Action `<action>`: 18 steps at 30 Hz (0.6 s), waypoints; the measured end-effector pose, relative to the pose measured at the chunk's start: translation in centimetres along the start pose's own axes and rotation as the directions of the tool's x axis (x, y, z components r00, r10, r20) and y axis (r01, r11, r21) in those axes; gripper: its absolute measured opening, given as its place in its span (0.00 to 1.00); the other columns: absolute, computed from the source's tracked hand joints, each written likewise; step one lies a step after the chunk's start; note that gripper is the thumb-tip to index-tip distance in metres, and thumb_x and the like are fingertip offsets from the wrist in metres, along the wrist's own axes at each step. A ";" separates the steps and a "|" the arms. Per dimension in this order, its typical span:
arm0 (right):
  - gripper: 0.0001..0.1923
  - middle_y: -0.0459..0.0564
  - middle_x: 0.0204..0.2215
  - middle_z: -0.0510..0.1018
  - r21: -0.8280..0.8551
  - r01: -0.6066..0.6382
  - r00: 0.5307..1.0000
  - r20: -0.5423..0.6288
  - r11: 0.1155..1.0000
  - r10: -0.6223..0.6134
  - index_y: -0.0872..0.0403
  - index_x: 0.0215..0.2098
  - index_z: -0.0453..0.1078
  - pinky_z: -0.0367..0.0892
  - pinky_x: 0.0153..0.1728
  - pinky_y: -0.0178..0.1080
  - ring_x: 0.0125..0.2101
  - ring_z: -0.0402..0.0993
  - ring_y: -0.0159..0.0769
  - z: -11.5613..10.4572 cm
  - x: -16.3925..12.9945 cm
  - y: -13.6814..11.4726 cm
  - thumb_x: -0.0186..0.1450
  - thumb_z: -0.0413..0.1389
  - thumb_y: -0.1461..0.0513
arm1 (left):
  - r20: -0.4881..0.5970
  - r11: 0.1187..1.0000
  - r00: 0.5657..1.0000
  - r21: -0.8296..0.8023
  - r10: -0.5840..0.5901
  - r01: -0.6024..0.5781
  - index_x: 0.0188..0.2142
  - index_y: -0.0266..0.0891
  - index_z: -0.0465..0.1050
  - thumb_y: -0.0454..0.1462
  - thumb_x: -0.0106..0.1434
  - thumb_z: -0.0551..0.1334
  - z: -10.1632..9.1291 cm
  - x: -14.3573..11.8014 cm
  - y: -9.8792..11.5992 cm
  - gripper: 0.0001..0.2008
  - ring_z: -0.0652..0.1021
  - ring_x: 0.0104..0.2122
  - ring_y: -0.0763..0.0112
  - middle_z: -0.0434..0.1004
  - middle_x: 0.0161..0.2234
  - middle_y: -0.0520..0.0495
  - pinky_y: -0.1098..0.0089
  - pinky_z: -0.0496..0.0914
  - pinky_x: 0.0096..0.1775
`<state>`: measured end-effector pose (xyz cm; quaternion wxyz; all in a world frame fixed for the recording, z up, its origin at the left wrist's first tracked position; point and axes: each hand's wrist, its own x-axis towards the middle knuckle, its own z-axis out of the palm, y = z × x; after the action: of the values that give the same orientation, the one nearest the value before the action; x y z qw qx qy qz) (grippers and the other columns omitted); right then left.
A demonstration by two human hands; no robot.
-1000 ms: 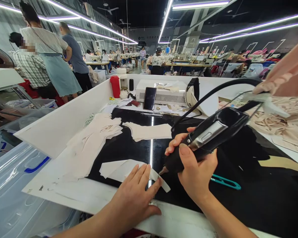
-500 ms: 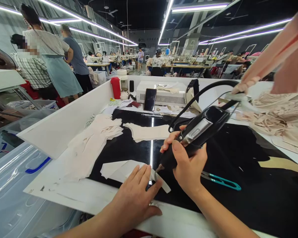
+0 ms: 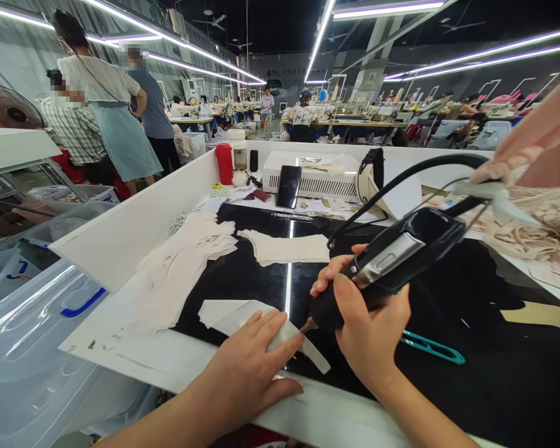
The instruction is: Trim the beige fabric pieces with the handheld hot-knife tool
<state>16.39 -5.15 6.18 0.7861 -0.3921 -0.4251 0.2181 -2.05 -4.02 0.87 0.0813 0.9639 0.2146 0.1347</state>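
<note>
My right hand (image 3: 371, 323) is wrapped round a black corded handheld tool (image 3: 387, 261) with a silver side plate and a narrow metal tip. That tip points down at a pale fabric piece (image 3: 231, 316) on the black work surface (image 3: 448, 379). With fingers stretched out, my left hand (image 3: 254, 361) lies over the fabric, its index fingertip close beside the metal tip. Part of the cloth is hidden under this hand, and a curved strip of it shows to the right. Just right of my right hand lie teal thread snips (image 3: 436, 348), partly covered by it.
Stacked pale fabric pieces (image 3: 182, 267) lie left, with another cut piece (image 3: 289, 247) farther back. A phone (image 3: 289, 186) leans on a white vented box (image 3: 324, 174). A thick cable (image 3: 401, 174) arches toward hanging pink cloth (image 3: 541, 143). White panels edge the table.
The whole view has shifted slightly. My left index finger has straightened toward the tool's tip, and the tool has moved a little to the right with my right hand.
</note>
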 end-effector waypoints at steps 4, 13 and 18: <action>0.19 0.40 0.31 0.77 0.014 -0.010 1.000 -0.003 1.000 0.010 0.47 0.50 0.65 0.75 0.29 0.40 0.25 0.75 0.32 0.0 -0.4 -0.6 0.64 0.66 0.62 | -0.024 1.000 1.000 -0.019 0.005 -0.006 0.65 0.40 0.66 0.51 0.70 0.65 -0.1 -0.5 0.2 0.29 0.69 0.65 0.46 0.66 0.65 0.32 0.43 0.67 0.64; 0.17 0.41 0.31 0.77 0.004 -0.009 1.000 0.018 1.000 0.008 0.47 0.48 0.66 0.75 0.30 0.42 0.25 0.75 0.33 -0.1 -0.5 -0.6 0.65 0.66 0.61 | 0.013 0.998 1.000 0.055 0.023 -0.023 0.66 0.42 0.64 0.53 0.68 0.66 0.2 -1.0 0.2 0.33 0.70 0.65 0.46 0.67 0.65 0.30 0.41 0.66 0.63; 0.18 0.40 0.31 0.76 0.029 0.005 1.000 0.013 1.000 -0.005 0.47 0.49 0.65 0.74 0.29 0.40 0.26 0.74 0.32 0.6 0.0 -0.2 0.65 0.66 0.60 | 0.004 0.998 1.000 0.063 0.019 -0.019 0.65 0.41 0.65 0.52 0.66 0.69 0.1 -0.9 0.3 0.34 0.71 0.64 0.46 0.68 0.64 0.30 0.40 0.66 0.63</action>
<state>15.90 -5.04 6.56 0.7895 -0.3780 -0.4280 0.2250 -2.69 -4.64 0.60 0.0502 0.9683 0.2095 0.1267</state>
